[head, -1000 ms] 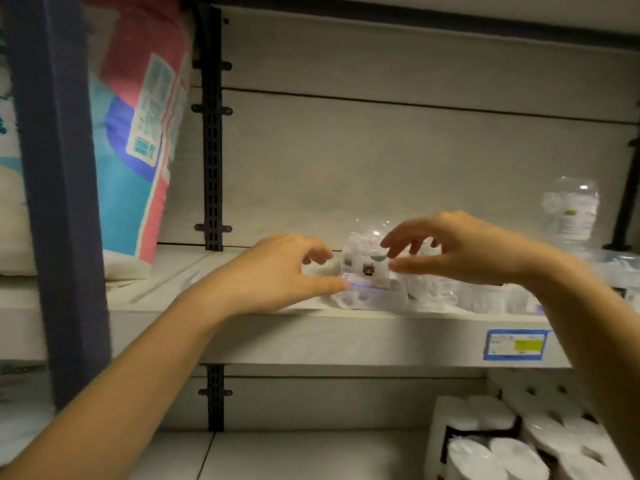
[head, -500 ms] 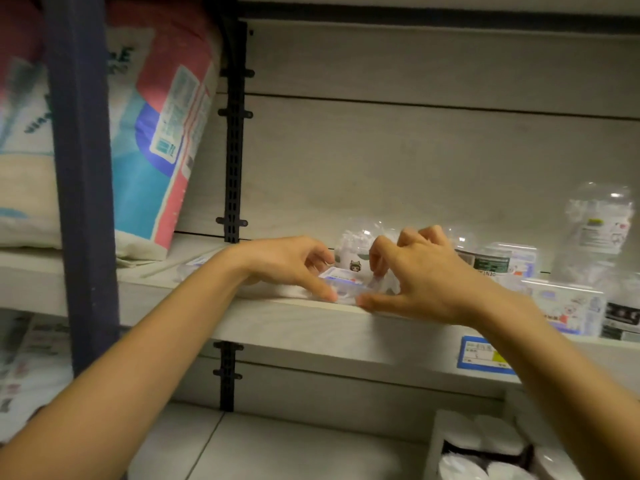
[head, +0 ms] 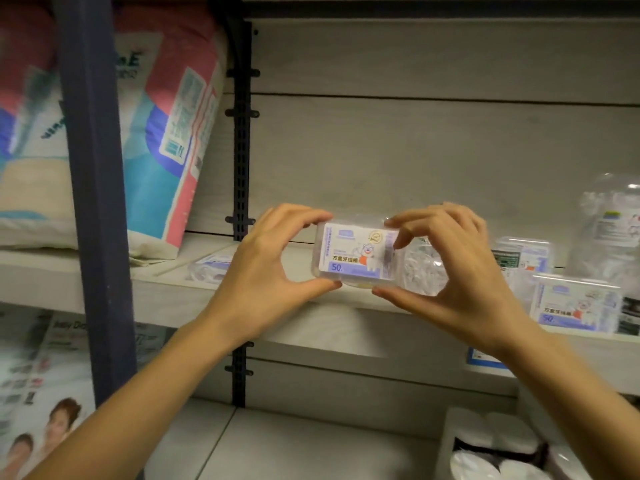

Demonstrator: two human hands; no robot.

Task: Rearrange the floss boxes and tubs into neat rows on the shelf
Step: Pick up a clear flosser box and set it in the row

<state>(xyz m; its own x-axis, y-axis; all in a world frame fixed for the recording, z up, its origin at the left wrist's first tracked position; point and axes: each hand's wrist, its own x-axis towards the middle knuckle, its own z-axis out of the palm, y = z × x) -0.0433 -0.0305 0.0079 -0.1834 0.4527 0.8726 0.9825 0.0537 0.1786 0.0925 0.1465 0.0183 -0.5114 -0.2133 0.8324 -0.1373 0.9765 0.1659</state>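
A clear floss box (head: 353, 258) with a purple and white label is held upright, just above the shelf (head: 346, 310) front. My left hand (head: 266, 271) pinches its left end between thumb and fingers. My right hand (head: 453, 275) pinches its right end. A clear round tub (head: 424, 268) stands right behind the right hand. Another floss box (head: 575, 306) stands at the shelf's right front, with more boxes (head: 523, 256) and a tall clear tub (head: 613, 226) behind it. One box (head: 209, 268) lies flat at the shelf's left.
A large diaper pack (head: 169, 133) fills the shelf's left end, beside a dark blue post (head: 97, 202). A black slotted upright (head: 240, 202) runs down the back panel. White rolls (head: 498, 448) sit on the lower shelf at the right. A blue price tag (head: 479, 358) is on the shelf edge.
Both hands have lifted the floss box off the shelf and turned it upright, label facing me. The view has come closer and shifted left.
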